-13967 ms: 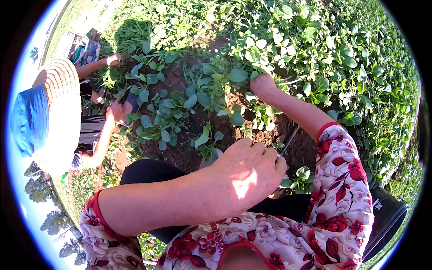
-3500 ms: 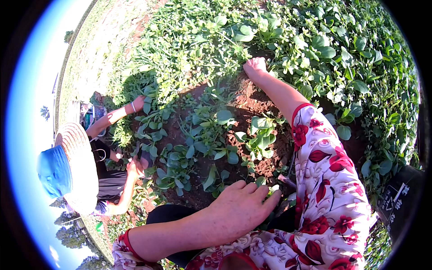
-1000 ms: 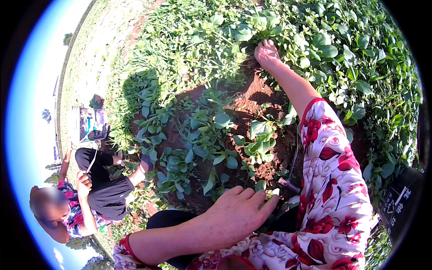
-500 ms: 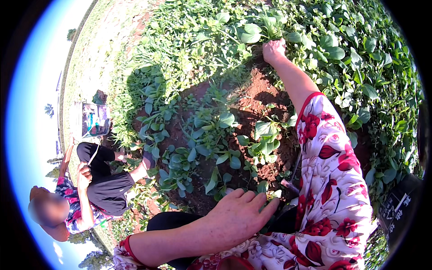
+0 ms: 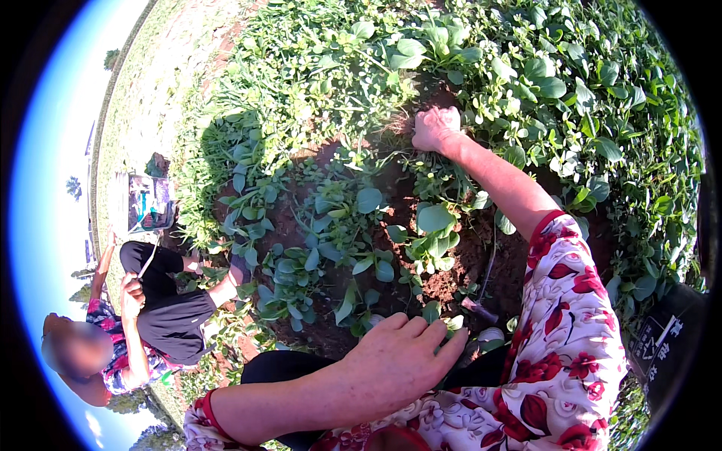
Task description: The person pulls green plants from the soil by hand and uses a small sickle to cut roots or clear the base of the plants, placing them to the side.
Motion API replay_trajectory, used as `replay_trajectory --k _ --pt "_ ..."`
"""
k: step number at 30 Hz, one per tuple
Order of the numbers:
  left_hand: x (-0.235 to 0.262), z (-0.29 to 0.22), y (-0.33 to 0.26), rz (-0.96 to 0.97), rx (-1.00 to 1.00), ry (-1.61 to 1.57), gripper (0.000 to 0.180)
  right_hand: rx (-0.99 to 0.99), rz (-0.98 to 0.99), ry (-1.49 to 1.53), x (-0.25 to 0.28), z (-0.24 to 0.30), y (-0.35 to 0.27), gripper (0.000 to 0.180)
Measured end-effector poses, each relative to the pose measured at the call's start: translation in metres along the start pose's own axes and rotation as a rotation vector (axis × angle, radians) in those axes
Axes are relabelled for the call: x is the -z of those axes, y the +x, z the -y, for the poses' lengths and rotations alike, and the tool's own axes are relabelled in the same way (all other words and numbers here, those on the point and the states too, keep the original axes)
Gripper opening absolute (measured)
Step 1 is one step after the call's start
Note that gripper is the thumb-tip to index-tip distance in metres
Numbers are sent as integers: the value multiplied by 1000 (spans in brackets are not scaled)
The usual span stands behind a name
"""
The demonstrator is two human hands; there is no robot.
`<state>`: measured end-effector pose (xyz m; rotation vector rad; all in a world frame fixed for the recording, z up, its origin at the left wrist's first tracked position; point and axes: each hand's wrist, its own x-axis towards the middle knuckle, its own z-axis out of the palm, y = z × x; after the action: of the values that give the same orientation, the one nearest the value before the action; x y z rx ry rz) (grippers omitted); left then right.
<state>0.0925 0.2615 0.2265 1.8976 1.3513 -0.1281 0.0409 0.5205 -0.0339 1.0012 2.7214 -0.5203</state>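
Note:
My right hand (image 5: pixel 437 129) is closed in a fist, low over the soil at the far side. Pale, root-like strands of a weed (image 5: pixel 394 125) stick out on its left side, and thin greenery hangs below it. My left hand (image 5: pixel 402 361) rests palm down at my lap, its fingers loosely bent and apart, nothing visible in them. A leafy green plant (image 5: pixel 435 231) grows between the two hands. Past my right hand stands a broad-leaved plant (image 5: pixel 445 46) among low weeds.
Dense greenery (image 5: pixel 602 128) covers the right side. Near my right sleeve lie a purplish stub (image 5: pixel 479 309) and a dark printed bag (image 5: pixel 665 342). At left a person in a brown hat (image 5: pixel 79 353) sits beside a basket (image 5: pixel 148 201), holding a light strip.
My right hand has drawn back toward me and slightly left, away from the base of the broad-leaved plant, with root-like strands now beside it. The left hand keeps its place.

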Motion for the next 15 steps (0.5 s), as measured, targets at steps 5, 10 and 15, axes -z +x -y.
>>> replay_trajectory --k 5,10,15 --pt "-2 -4 1 3 -20 22 51 53 -254 -374 10 -70 41 28" --pt "-2 -2 0 25 5 59 52 -143 -217 -355 0 -82 52 35" --pt "-4 -4 1 -1 9 67 52 -258 8 -229 10 -83 63 36"
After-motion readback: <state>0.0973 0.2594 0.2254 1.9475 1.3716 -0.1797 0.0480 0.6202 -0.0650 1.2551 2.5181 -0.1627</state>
